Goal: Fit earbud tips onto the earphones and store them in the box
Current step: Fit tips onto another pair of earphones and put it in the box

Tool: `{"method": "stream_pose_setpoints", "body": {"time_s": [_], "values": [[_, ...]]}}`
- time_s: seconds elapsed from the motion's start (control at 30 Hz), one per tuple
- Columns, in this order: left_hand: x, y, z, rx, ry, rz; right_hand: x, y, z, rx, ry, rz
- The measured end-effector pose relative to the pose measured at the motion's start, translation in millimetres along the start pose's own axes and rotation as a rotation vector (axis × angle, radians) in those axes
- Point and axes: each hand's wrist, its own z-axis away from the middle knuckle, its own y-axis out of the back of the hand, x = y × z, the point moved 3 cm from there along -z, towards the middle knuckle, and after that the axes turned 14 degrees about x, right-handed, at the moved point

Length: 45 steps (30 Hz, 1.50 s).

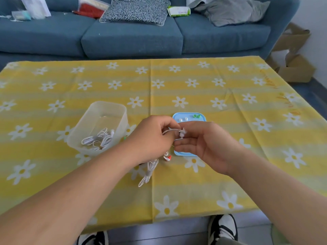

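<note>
Above the table's middle, my left hand (152,137) pinches the thin white cable of an earphone (181,133). My right hand (203,140) meets it from the right, fingertips on the white earbud. A blue lid (201,118) lies under my right hand, with two white tips (183,119) and two green tips (196,116) on its far part. A clear plastic box (106,110) to the left holds coiled white earphones (99,139). Another white earphone coil (149,171) and an earbud with a red tip (168,157) lie on the cloth below my hands.
A yellow daisy tablecloth (230,156) covers the low table. Behind it stands a blue sofa (132,36) with cushions and packets. Cardboard boxes (295,68) sit on the floor at the right. My shoes (223,228) show under the near table edge.
</note>
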Motion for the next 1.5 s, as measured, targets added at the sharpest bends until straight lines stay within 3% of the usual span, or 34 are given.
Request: {"method": "stream_pose_setpoints", "body": {"time_s": [0.2, 0.4, 0.6, 0.77, 1.03, 1.33, 1.5], "values": [[1.8, -1.9, 5.6, -0.040, 0.056, 0.099, 1.7, 1.4, 0.7, 0.030, 0.082, 0.030], [2.5, 0.5, 5.0, 0.070, -0.131, -0.006, 4.3, -0.7, -1.6, 0.078, 0.044, -0.021], [-6.2, 6.1, -0.4, 0.128, -0.188, -0.043, 2.8, -5.6, -0.7, 0.065, -0.017, -0.098], [-8.5, 9.3, 0.7, 0.075, -0.084, -0.036, 2.7, -10.6, 3.6, -0.032, 0.016, -0.046], [-6.4, 14.0, 0.7, 0.027, 0.139, 0.228, 1.5, -8.0, 0.2, 0.109, 0.081, -0.014], [-8.2, 9.7, 1.0, 0.028, 0.005, 0.128, 0.2, -6.8, 3.0, 0.158, 0.186, 0.186], [-9.0, 10.4, -1.9, 0.108, 0.059, 0.224, 1.1, -6.9, 1.9, 0.225, 0.236, 0.249]]}}
